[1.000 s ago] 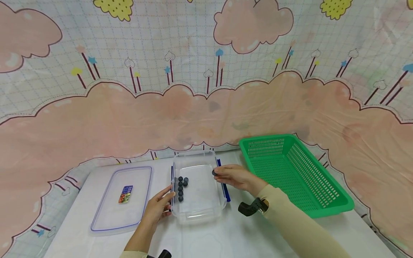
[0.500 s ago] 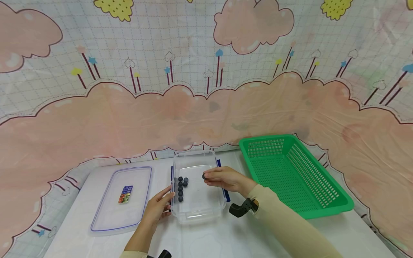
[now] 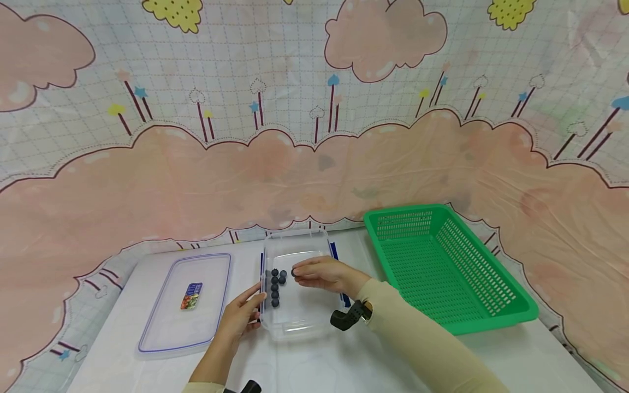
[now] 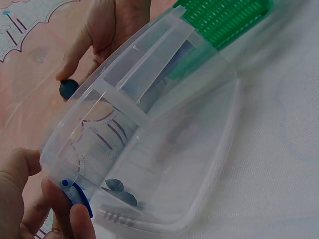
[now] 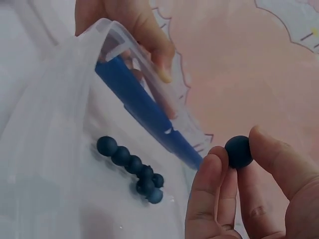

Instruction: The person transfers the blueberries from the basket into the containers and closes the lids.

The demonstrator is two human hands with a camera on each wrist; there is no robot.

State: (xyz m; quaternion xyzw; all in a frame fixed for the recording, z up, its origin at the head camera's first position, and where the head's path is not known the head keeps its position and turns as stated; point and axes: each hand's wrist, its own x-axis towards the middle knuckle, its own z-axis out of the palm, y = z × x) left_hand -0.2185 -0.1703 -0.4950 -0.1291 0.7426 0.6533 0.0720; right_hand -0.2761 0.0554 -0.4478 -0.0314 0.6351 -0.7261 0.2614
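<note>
My left hand (image 3: 239, 314) grips the left wall of a clear plastic container (image 3: 307, 311), its thumb at the rim and its fingers beside a blue side latch (image 4: 82, 198). My right hand (image 3: 330, 274) is over the middle of the container. Between its thumb and fingertips it pinches one dark blueberry (image 5: 239, 152). Several blueberries (image 3: 275, 287) lie inside along the container's left side, in a short column with a few beside its far end. In the head view the right fingers cover most of the held berry.
Left of the container, a clear lid (image 3: 162, 330) with a blue edge and a colourful label (image 3: 191, 296) lies flat on the white table (image 3: 295, 374). At the right stands a green perforated basket (image 3: 422, 267). A printed cloth (image 3: 245, 185) hangs behind the table.
My right hand has moved left with the blueberry, from the container's right rim to just right of the other berries. The left hand keeps its hold on the container.
</note>
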